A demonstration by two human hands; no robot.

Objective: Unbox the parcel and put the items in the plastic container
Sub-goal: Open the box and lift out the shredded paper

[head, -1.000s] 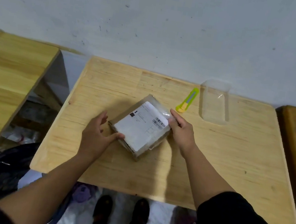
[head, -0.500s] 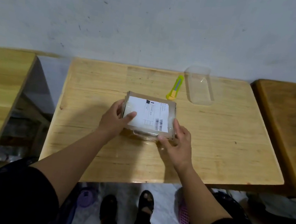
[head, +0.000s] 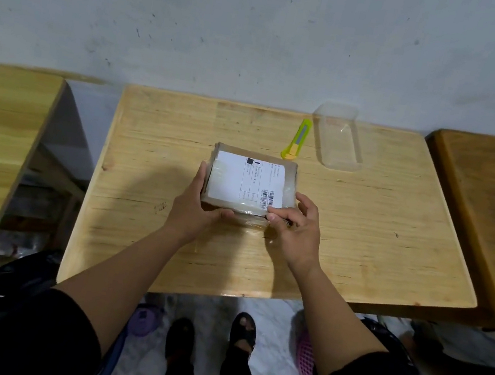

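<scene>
Taped parcel [head: 250,184] in the middle of the wooden surface [head: 377,240], left hand [head: 194,208] grip closed around its left edge, right hand [head: 295,224] fingers pinching its near right corner, clear plastic container [head: 340,137] and green knife [head: 297,143] behind it.

Right hand [head: 296,227] now at parcel [head: 248,182] corner

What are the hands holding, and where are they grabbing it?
Both hands hold the taped parcel. The left hand grips its left side and near edge; the right hand pinches its near right corner.
</scene>
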